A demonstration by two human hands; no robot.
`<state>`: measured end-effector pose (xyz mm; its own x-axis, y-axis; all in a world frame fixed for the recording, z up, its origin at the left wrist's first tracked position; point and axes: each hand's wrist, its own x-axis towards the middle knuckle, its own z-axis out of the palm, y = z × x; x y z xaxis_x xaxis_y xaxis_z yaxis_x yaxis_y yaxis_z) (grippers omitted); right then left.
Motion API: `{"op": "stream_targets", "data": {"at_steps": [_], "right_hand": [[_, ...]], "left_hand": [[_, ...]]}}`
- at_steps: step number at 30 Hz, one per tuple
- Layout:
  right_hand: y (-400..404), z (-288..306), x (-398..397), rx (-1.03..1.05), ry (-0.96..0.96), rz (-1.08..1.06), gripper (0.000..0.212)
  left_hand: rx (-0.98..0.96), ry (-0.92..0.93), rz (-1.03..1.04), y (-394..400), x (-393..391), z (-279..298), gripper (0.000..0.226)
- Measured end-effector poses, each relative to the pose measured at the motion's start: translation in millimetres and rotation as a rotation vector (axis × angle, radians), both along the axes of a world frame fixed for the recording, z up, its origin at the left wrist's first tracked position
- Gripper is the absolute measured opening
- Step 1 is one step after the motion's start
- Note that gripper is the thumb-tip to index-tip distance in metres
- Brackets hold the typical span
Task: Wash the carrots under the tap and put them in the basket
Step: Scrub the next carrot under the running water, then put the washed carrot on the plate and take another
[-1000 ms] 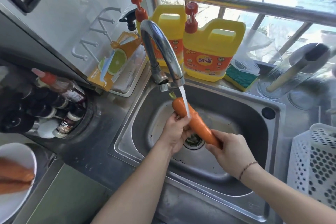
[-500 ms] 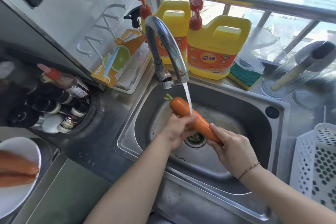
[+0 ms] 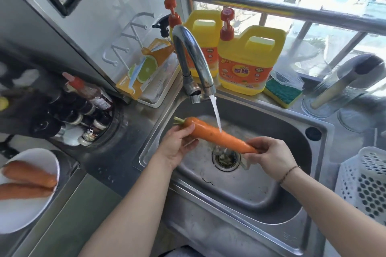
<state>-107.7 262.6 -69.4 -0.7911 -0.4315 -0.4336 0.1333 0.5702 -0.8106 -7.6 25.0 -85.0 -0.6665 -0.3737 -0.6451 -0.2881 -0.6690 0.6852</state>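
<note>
An orange carrot [image 3: 217, 134] lies nearly level over the steel sink [image 3: 261, 192], and the stream from the chrome tap [image 3: 193, 58] hits its middle. My left hand [image 3: 177, 147] grips its thick, stalk end from below. My right hand [image 3: 269, 155] pinches its thin tip. Two more carrots [image 3: 27, 181] lie on a white plate [image 3: 27, 213] at the left edge. The white perforated basket [image 3: 365, 181] stands at the right of the sink.
Two yellow detergent jugs [image 3: 248, 62] and a green sponge [image 3: 282, 93] sit on the sill behind the sink. A round rack of sauce bottles [image 3: 87, 115] is at the left. A glass jar [image 3: 342, 87] lies at the back right.
The carrot has been lowered from a steep tilt to nearly level. My left hand has slid from its middle to the thick end, and the water now strikes farther down the carrot.
</note>
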Motion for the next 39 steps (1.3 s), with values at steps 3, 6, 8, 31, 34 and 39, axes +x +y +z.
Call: {"op": "stream_targets", "data": {"at_steps": [3, 6, 8, 31, 34, 39], "right_hand": [[0.6, -0.5, -0.4, 0.225, -0.039, 0.352, 0.018], [3.7, 3.1, 8.0, 0.239, -0.202, 0.632, 0.016], [7.9, 2.3, 11.7, 0.159, -0.295, 0.603, 0.021], [-143.9, 53.6, 136.5, 0.225, 0.546, 1.003, 0.007], [-211.4, 52.4, 199.0, 0.170, 0.556, 1.113, 0.009], [-317.7, 38.8, 294.2, 0.111, 0.506, 1.128, 0.016]], "left_hand": [[-0.156, -0.037, -0.002, 4.5, 14.8, 1.8, 0.023], [-0.269, -0.102, 0.078, 15.2, 28.1, 8.9, 0.012], [-0.272, -0.175, 0.148, 20.7, 36.6, 14.1, 0.020], [-0.559, -0.318, 0.558, -84.3, 215.3, 57.4, 0.030], [-0.583, -0.374, 0.700, -138.4, 287.1, 72.1, 0.029], [-0.362, -0.361, 0.822, -222.9, 382.5, 66.0, 0.020]]}}
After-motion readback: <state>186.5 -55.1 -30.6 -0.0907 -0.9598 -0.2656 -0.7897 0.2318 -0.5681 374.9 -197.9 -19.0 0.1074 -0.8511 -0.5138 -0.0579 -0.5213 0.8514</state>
